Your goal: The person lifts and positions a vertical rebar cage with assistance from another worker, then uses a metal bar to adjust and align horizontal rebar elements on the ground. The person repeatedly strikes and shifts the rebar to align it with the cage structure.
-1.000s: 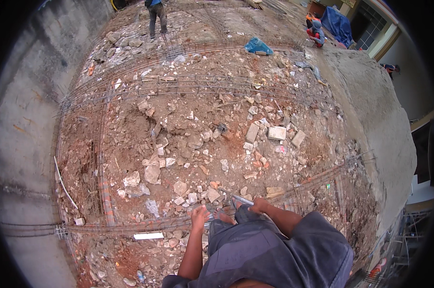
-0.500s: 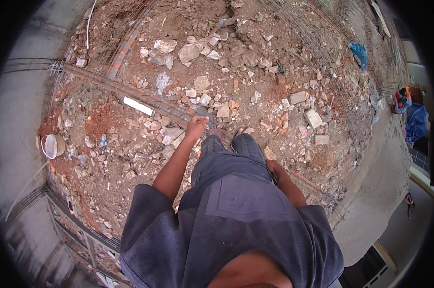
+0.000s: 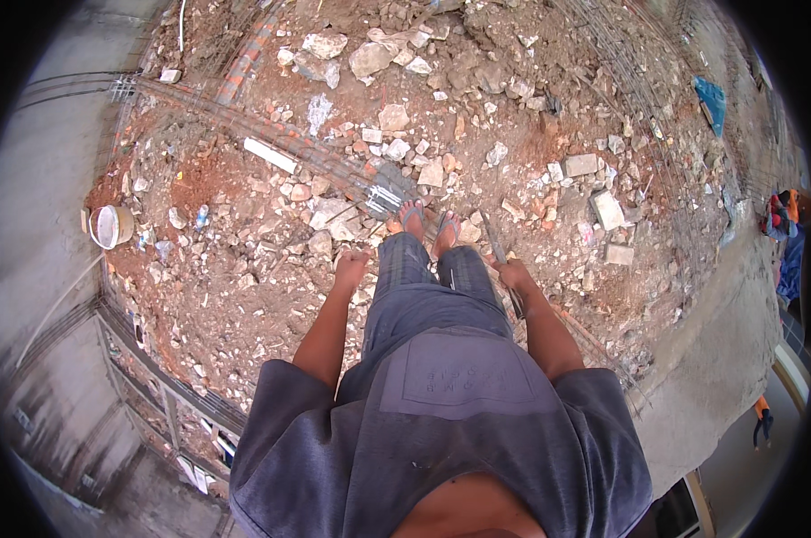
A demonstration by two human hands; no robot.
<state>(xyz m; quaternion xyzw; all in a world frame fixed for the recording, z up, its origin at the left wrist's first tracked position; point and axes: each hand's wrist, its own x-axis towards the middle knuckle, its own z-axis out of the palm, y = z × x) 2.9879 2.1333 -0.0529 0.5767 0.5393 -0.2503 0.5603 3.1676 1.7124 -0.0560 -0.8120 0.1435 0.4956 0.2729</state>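
My right hand [image 3: 514, 274] is closed around a long, thin dark bar [image 3: 492, 235] beside my right thigh; one end points forward past my foot and the other runs back under my wrist. The bar's exact kind cannot be made out. My left hand [image 3: 352, 266] hangs beside my left knee with its fingers curled in; whether anything small is in them is hidden. Just ahead of my sandalled feet lies the end of a long reinforcing-steel cage [image 3: 244, 123], with pale, shiny pieces [image 3: 385, 199] on it.
Broken stones and rubble cover the red-brown soil. A white pipe piece [image 3: 270, 155] lies by the cage. At left a white bucket [image 3: 111, 228] rests near a grey wall [image 3: 47, 188]. A concrete block [image 3: 607, 211] and a sloping concrete slab [image 3: 715, 359] lie to the right.
My left hand has drawn back from ahead of my knee to beside it. My right hand has come forward from my hip, and the bar now shows. The view has shifted slightly.
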